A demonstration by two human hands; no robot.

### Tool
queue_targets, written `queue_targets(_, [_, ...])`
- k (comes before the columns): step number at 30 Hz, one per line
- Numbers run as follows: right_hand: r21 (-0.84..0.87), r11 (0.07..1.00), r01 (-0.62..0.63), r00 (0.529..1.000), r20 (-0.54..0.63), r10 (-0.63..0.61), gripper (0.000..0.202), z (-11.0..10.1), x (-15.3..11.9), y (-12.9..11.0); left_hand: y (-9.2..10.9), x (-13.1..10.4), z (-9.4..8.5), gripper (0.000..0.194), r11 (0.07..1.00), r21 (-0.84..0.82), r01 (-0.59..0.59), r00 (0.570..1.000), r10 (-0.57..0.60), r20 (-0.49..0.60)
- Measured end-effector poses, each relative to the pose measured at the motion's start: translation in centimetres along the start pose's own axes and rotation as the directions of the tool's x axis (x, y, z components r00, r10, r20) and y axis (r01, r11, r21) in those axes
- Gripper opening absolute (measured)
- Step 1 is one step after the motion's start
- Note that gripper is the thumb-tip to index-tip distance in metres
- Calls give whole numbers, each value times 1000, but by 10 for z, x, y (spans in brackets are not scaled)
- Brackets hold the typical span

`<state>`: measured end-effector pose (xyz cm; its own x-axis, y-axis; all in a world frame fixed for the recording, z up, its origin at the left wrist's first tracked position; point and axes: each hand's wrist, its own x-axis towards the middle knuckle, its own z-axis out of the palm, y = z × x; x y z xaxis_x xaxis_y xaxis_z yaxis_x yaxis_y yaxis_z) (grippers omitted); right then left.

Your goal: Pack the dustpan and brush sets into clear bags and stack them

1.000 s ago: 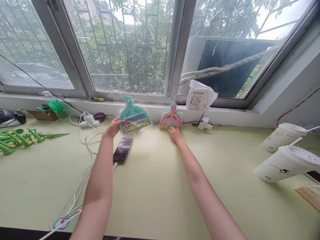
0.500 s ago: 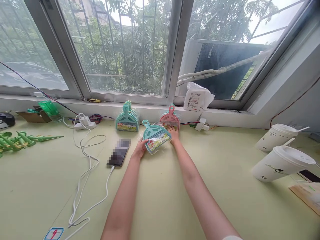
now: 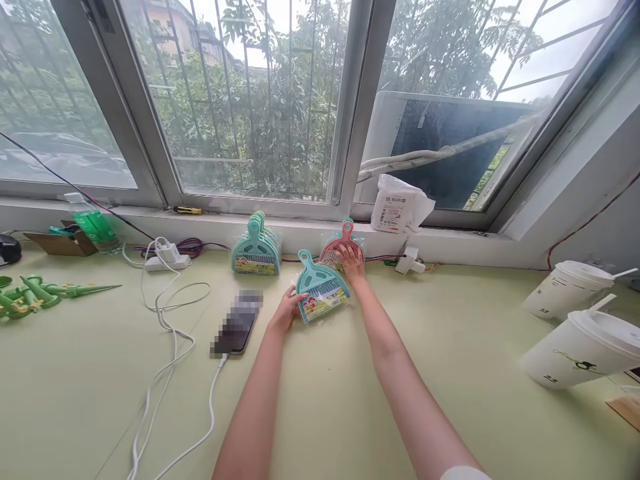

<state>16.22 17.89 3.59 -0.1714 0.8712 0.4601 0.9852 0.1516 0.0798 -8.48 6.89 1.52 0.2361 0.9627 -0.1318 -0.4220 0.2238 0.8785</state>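
My left hand [image 3: 287, 309] grips the lower left edge of a teal dustpan-and-brush set [image 3: 323, 293] in clear wrapping, its thumb over the front. The set tilts, with its handle up and to the left. My right hand [image 3: 353, 265] lies with fingers spread on the front of a pink dustpan set [image 3: 345, 241], which leans against the wall under the window and is partly covered by that hand. To the left, several teal dustpan sets [image 3: 256, 250] stand stacked upright against the same wall.
A phone [image 3: 241, 327] on a white cable [image 3: 211, 400] lies left of my left arm. A power strip [image 3: 167, 262], a green bottle [image 3: 95, 223] and green plastic pieces [image 3: 45, 293] are further left. Two lidded cups [image 3: 575, 353] stand right. A screwdriver [image 3: 187, 209] and white package [image 3: 400, 207] rest on the sill.
My right hand has moved higher on the front of the pink set, its fingers now spread wider. The left hand still holds the teal set. The camera view has shifted slightly.
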Motion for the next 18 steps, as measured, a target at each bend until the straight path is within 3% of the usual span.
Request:
queue_targets(10, [-4,1000,10,994,-108,-10,63,27,1,9,-3,7,-4,64,1000,28,-8,1000,7,4])
queue_targets(18, [55,990,127,953,-283,-107,58,39,-7,22,1,3,0,68,1000,17,19,1000,-19,-21])
